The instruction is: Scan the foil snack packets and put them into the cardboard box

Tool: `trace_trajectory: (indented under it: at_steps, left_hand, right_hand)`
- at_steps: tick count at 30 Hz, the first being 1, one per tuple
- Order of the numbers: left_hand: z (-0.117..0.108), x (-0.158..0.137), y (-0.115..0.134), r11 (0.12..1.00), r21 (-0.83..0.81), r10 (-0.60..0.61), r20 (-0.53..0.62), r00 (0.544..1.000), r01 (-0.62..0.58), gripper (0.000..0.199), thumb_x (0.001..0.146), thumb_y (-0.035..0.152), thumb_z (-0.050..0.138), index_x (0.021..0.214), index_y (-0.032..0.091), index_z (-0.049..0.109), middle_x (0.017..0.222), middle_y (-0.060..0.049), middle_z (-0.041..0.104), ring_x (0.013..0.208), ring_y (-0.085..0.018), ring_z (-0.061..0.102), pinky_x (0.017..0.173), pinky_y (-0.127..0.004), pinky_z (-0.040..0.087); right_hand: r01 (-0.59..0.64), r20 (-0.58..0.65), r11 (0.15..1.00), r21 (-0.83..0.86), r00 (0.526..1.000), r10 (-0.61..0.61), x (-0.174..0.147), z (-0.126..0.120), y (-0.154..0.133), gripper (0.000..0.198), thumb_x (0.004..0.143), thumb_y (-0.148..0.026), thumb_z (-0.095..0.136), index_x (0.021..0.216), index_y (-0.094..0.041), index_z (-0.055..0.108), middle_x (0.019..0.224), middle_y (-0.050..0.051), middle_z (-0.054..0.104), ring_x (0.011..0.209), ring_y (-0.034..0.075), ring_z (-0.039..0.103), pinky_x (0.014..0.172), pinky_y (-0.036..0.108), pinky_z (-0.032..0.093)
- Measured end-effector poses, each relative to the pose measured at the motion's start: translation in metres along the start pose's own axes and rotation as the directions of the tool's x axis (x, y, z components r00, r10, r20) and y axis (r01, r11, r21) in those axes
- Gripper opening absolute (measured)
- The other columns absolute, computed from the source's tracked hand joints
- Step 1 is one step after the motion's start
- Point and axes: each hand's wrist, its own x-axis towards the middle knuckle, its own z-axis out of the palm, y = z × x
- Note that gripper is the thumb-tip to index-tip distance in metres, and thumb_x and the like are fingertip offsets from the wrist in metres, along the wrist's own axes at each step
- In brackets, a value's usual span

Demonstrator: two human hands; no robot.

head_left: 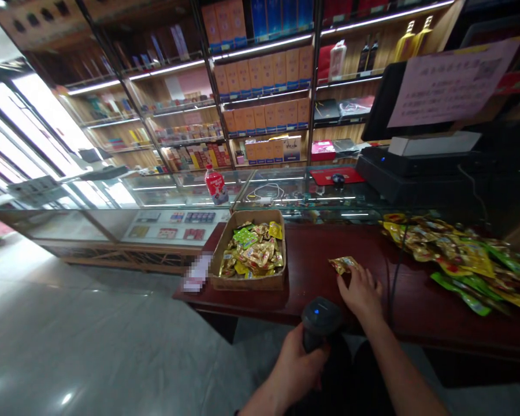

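My left hand (301, 358) is wrapped round the handle of a dark handheld barcode scanner (321, 316), which shows a small blue light on top. It is held just off the front edge of the table. Over the tabletop, my right hand (364, 290) has its fingers on a small gold snack packet (343, 264). To the left stands an open cardboard box (248, 283) holding many gold, yellow and green snack packets (256, 251). A loose pile of similar packets (448, 245) lies on the table to the right.
The dark red table (305, 242) meets a glass display counter (251, 199) with a red bottle (215, 185) on it. A black cable (397, 274) crosses the table right of my right hand. A monitor (383, 107) and mouse (338, 180) stand at the back right.
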Motion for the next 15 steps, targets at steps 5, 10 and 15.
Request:
trace_trajectory:
  at_steps: [5,10,15]
  left_hand:
    - [-0.001,0.003,0.002,1.000,-0.007,0.005,-0.017,1.000,-0.005,0.026,0.075,0.027,0.065,0.097,0.016,0.056,0.051,0.011,0.049,0.032,-0.007,0.041,0.032,-0.018,0.035]
    - [0.000,0.003,0.006,1.000,0.017,0.000,-0.023,1.000,0.000,0.024,0.075,0.026,0.064,0.095,0.017,0.056,0.051,0.011,0.049,0.032,-0.007,0.041,0.031,-0.018,0.035]
    - [0.000,0.005,0.006,1.000,0.025,-0.011,-0.029,1.000,0.011,0.026,0.076,0.029,0.065,0.096,0.017,0.054,0.050,0.011,0.048,0.031,-0.007,0.040,0.031,-0.017,0.034]
  right_hand:
    - [-0.012,0.089,0.997,0.073,0.996,0.006,0.002,-0.002,0.003,0.052,0.100,-0.048,0.031,0.141,-0.024,0.054,0.159,0.014,0.042,0.146,0.032,0.036,0.114,0.065,0.024]
    - [-0.012,0.027,0.995,0.100,1.000,0.009,0.002,0.001,0.004,0.053,0.093,-0.052,0.049,0.132,-0.018,0.058,0.153,0.021,0.048,0.145,0.036,0.037,0.115,0.064,0.024]
    - [0.094,-0.050,0.950,0.298,0.995,-0.083,0.005,0.006,0.012,0.049,0.091,-0.042,0.050,0.137,-0.024,0.056,0.137,0.012,0.062,0.134,0.033,0.050,0.115,0.066,0.024]
